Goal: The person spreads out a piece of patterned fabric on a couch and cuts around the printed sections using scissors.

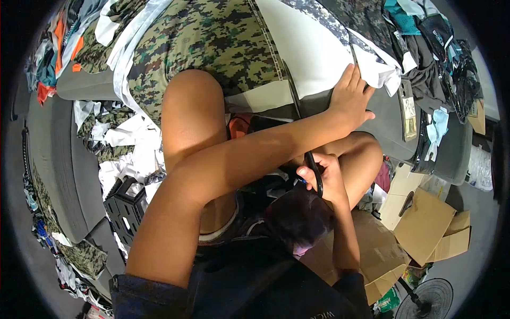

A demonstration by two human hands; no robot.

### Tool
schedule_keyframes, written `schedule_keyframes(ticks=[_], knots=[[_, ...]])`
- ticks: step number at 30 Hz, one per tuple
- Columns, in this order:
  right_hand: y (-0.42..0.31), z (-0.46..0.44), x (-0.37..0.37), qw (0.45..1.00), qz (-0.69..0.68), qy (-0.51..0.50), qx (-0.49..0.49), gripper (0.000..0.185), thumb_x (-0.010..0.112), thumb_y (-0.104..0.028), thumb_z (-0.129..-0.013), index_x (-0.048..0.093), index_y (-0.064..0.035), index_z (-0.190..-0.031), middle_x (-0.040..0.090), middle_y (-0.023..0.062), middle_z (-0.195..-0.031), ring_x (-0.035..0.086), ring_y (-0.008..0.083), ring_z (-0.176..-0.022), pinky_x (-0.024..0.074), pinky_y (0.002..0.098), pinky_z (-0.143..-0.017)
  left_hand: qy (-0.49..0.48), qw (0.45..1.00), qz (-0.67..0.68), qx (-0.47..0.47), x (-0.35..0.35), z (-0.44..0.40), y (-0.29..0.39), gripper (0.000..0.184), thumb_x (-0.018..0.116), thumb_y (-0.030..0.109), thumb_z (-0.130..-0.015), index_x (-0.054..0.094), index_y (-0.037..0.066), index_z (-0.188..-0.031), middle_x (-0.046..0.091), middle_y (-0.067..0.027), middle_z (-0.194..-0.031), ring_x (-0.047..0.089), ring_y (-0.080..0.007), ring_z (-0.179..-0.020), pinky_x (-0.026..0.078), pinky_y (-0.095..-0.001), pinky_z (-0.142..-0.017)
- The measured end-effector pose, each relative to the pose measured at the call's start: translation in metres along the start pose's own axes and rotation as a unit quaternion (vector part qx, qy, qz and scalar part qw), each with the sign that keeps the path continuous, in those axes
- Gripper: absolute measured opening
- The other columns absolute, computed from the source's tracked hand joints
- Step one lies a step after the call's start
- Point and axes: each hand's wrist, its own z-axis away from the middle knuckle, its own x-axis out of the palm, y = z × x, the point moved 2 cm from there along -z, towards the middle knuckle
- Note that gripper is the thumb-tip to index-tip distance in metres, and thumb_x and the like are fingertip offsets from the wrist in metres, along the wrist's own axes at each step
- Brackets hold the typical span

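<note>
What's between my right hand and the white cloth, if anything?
Your left forearm crosses between your right hand and the white cloth in this view. The black scissors in that hand seem to pass beneath it, and the blade shows beyond, at the cloth's lower left edge.

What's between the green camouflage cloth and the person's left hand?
In the head view, a dark scissor blade and white fabric lie between them.
</note>
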Motion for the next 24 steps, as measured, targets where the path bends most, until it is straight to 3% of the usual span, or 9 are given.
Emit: schedule_keyframes(ticks=[4, 8, 13, 24], knots=[[-0.0003, 0.0006, 0.0002, 1.0, -0.007, 0.005, 0.005, 0.035, 0.072, -0.019, -0.082, 0.047, -0.0073, -0.059, 0.037, -0.0045, -0.051, 0.031, 0.0084, -0.05, 0.0261, 0.0225, -0.048, 0.005, 1.0, 0.008, 0.004, 0.0009, -0.0003, -0.0006, 0.068, 0.051, 0.054, -0.087, 0.05, 0.005, -0.134, 0.048, -0.0255, -0.132, 0.032, -0.0384, -0.132, 0.007, -0.048, -0.114], [0.0013, -0.0001, -0.0006, 1.0, -0.002, 0.005, -0.004, 0.033, 0.07, -0.026, -0.081, 0.052, -0.0062, -0.061, 0.046, -0.0019, -0.047, 0.042, 0.0077, -0.039, 0.03, 0.0193, -0.042, -0.011, 1.0, 0.002, 0.001, 0.0001, -0.0005, 0.0001, 0.067, 0.051, 0.054, -0.087, 0.049, 0.005, -0.134, 0.048, -0.0251, -0.132, 0.031, -0.0383, -0.133, 0.007, -0.0479, -0.114], [-0.0073, 0.0039, 0.0016, 1.0, -0.003, 0.008, 0.028, 0.034, 0.071, -0.02, -0.083, 0.05, -0.0074, -0.059, 0.041, -0.0047, -0.048, 0.034, 0.0073, -0.048, 0.0274, 0.0211, -0.047, 0.003, 1.0, 0.014, 0.003, 0.0032, -0.0004, -0.0005, 0.067, 0.051, 0.054, -0.087, 0.049, 0.006, -0.135, 0.047, -0.0249, -0.133, 0.029, -0.0382, -0.134, 0.008, -0.0477, -0.114], [-0.0069, 0.0041, 0.0011, 1.0, -0.008, 0.001, 0.022, 0.032, 0.07, -0.018, -0.083, 0.051, -0.0068, -0.06, 0.041, -0.0046, -0.049, 0.034, 0.0069, -0.048, 0.0273, 0.0212, -0.047, 0.012, 1.0, -0.001, 0.0, 0.004, 0.0001, 0.0002, 0.069, 0.051, 0.055, -0.086, 0.048, 0.006, -0.135, 0.047, -0.0251, -0.133, 0.028, -0.0383, -0.134, 0.007, -0.048, -0.114]])
